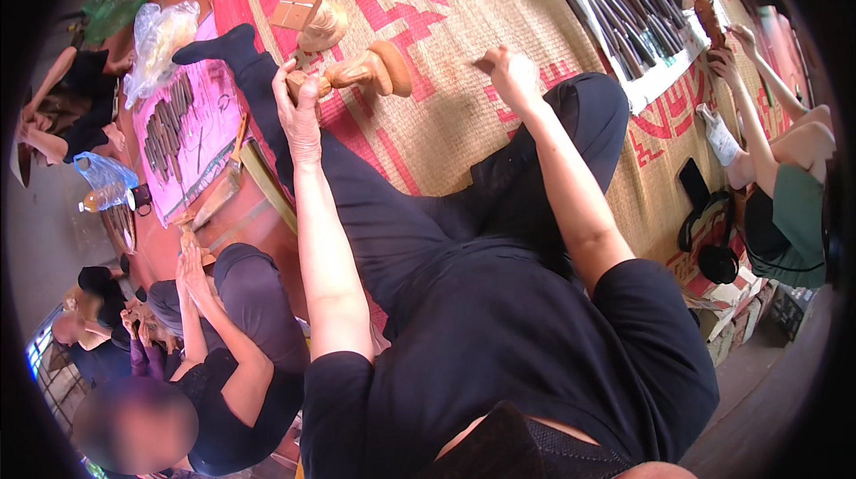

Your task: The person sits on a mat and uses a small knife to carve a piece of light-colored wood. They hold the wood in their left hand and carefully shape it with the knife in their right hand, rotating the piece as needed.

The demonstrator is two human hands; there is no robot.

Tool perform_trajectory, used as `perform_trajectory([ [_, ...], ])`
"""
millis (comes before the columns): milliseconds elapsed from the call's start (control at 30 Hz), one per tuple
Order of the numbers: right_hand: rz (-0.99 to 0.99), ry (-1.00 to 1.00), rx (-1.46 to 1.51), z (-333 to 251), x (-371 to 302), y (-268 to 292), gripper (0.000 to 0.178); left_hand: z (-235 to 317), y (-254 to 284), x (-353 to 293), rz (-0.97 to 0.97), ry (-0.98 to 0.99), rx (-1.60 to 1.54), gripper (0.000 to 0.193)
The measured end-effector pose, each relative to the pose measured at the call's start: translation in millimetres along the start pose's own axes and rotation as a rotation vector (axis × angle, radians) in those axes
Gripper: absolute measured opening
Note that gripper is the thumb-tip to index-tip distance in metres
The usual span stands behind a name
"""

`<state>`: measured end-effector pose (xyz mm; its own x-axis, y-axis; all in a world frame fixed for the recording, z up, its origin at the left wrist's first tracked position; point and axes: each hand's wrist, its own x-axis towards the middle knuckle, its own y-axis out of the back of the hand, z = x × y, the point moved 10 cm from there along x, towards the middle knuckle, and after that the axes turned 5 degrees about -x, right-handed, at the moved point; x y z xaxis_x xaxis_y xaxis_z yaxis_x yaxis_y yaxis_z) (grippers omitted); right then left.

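Note:
My left hand (300,105) is closed on the narrow end of a carved wooden piece (367,69), light brown with a wide round base that points right, over the woven mat. A second carved wooden piece (323,29) with a round base lies just beyond it, beside a square brown block (297,7). My right hand (514,80) is raised above the mat to the right, apart from the wood. Its fingers are pinched on a small dark flat piece (484,64), whose kind I cannot make out.
Many dark-handled carving tools (635,16) lie on a white sheet at the far right. More tools (167,131) rest on a pink sheet (203,145) at left. Co-workers sit on both sides; one (724,60) holds a brown carved piece. A phone (693,183) lies at right.

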<state>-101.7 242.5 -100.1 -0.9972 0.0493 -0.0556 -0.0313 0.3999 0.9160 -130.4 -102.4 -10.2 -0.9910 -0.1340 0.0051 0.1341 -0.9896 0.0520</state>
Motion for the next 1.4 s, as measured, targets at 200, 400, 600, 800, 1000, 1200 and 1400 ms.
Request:
perform_trajectory([
  [200, -0.971, 0.474, -0.085, -59.9, -105.8, -112.0, 0.028, -15.4, 16.3, 9.9, 0.129, 0.05, -0.066, 0.055],
  [400, -0.011, 0.182, 0.287, -6.6, 65.7, -32.0, 0.013, -14.3, 11.0, 17.8, 0.118, -0.036, -0.026, 0.05],
  [600, -0.794, 0.377, 0.289, -86.6, -52.8, -64.6, 0.017, -7.4, 11.2, 6.6, 0.125, -0.016, 0.008, 0.05],
  [800, -0.811, 0.017, 0.593, -55.8, -15.0, -123.9, 0.02, 8.9, -16.1, 17.2, 0.042, -0.045, 0.159, 0.06],
  [1000, -0.576, 0.108, 0.537, -59.7, 6.2, -49.9, 0.011, 10.3, -15.5, 19.4, 0.037, -0.074, 0.168, 0.061],
  [1200, -0.753, 0.475, 0.411, -109.7, -88.9, -133.2, 0.003, 8.8, -20.5, 26.2, 0.043, 0.031, 0.087, 0.062],
  [1400, -0.116, -0.166, 0.951, -36.8, 14.3, -42.0, 0.027, 0.4, -9.4, 31.0, 0.068, 0.087, -0.051, 0.051],
])
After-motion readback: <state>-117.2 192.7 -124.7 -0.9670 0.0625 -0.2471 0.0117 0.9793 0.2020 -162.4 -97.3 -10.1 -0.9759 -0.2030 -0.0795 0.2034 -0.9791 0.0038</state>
